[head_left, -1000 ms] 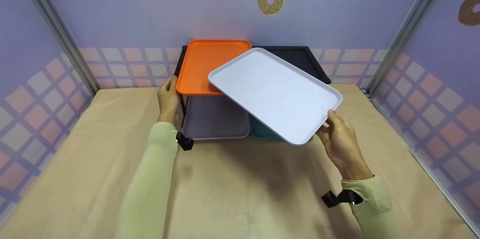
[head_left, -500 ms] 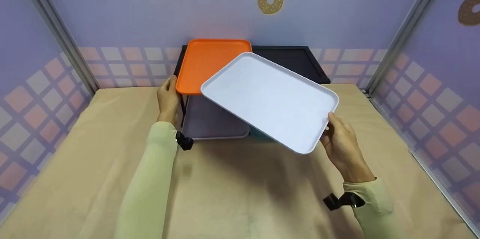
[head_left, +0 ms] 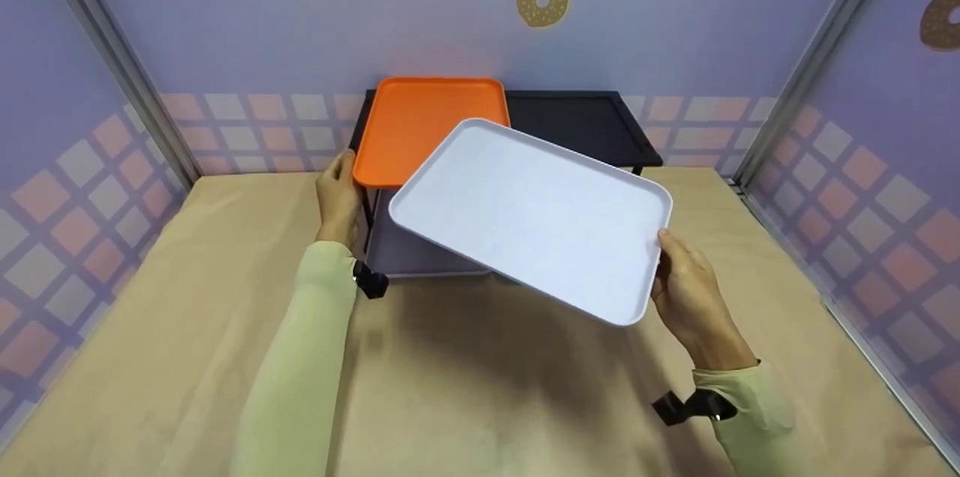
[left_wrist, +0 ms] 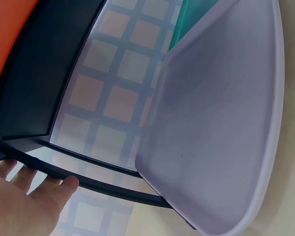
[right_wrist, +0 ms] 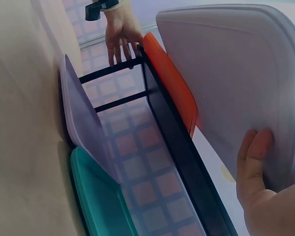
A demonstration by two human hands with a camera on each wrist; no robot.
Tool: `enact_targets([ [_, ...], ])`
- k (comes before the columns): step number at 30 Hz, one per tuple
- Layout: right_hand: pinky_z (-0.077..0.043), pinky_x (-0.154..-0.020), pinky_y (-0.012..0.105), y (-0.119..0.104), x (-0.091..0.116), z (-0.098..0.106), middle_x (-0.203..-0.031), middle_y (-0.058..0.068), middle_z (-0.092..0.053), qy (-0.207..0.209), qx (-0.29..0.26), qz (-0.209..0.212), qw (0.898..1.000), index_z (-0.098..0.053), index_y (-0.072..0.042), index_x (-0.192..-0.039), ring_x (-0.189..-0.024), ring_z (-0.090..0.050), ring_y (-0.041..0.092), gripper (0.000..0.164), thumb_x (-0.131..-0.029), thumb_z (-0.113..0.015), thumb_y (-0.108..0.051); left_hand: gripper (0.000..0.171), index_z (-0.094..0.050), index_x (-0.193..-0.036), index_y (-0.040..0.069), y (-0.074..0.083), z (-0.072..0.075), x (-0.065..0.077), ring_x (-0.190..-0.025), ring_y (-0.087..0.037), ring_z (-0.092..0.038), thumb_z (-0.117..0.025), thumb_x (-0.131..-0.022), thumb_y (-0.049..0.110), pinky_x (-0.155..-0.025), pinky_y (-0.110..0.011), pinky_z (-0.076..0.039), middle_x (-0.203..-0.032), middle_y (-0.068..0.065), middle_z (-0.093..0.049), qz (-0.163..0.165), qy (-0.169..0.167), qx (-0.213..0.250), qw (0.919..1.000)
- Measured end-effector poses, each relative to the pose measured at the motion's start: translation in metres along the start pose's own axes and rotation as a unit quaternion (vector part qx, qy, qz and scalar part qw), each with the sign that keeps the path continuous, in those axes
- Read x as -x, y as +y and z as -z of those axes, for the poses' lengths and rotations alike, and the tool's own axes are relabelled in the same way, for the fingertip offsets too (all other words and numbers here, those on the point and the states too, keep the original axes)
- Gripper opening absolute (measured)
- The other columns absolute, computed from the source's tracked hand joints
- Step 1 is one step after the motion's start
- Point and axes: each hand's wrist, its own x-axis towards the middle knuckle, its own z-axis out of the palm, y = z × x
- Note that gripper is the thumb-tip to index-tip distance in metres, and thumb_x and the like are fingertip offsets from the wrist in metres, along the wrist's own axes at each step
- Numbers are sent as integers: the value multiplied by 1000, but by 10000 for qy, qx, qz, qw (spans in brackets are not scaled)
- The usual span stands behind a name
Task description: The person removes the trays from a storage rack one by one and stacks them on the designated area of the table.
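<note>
In the head view, a white rectangular tray (head_left: 532, 218) is held tilted in the air by my right hand (head_left: 694, 297), which pinches its right edge. Below in the right wrist view, the fingers (right_wrist: 255, 152) lie against the tray's underside. My left hand (head_left: 337, 196) is at the left side of a black two-level rack (head_left: 574, 124); the left wrist view has its fingers (left_wrist: 54, 189) fairly straight, touching the black leg (left_wrist: 103, 187). An orange tray (head_left: 431, 124) lies on the left half of the rack's top, partly covered by the white tray.
Under the rack's top, a greyish-purple tray (head_left: 420, 248) sits at the left. Beside it, a teal tray (right_wrist: 101, 196) shows in the right wrist view, mostly hidden from the head. Patterned walls (head_left: 450, 12) enclose the beige-covered table (head_left: 450, 402).
The white tray has moved left and towards me, turning flatter, with my right hand shifting slightly down. More of the black rack top shows at right. My left hand stays in place.
</note>
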Motion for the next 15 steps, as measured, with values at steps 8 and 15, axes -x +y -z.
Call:
enact_targets([
  [8, -55, -88, 25, 1, 3, 4, -105, -1, -61, -103, 106, 72, 9999, -46, 3, -125, -97, -62, 10, 40, -113, -30, -32, 45, -51, -149, 1, 0, -1, -1, -142, -26, -48, -45, -111, 24, -117, -29, -41, -153, -17, -51, -133, 129, -320, 9993],
  [15, -55, -88, 27, -1, 6, 9, -106, -1, -60, -186, 399, -63, 9990, -44, 1, -128, -96, -62, 11, 42, -113, -30, -36, 46, -49, -150, 3, 2, -3, -2, -144, -24, -46, -45, -111, 26, -118, -28, -39, -155, -16, -49, -71, 29, -252, 9997],
])
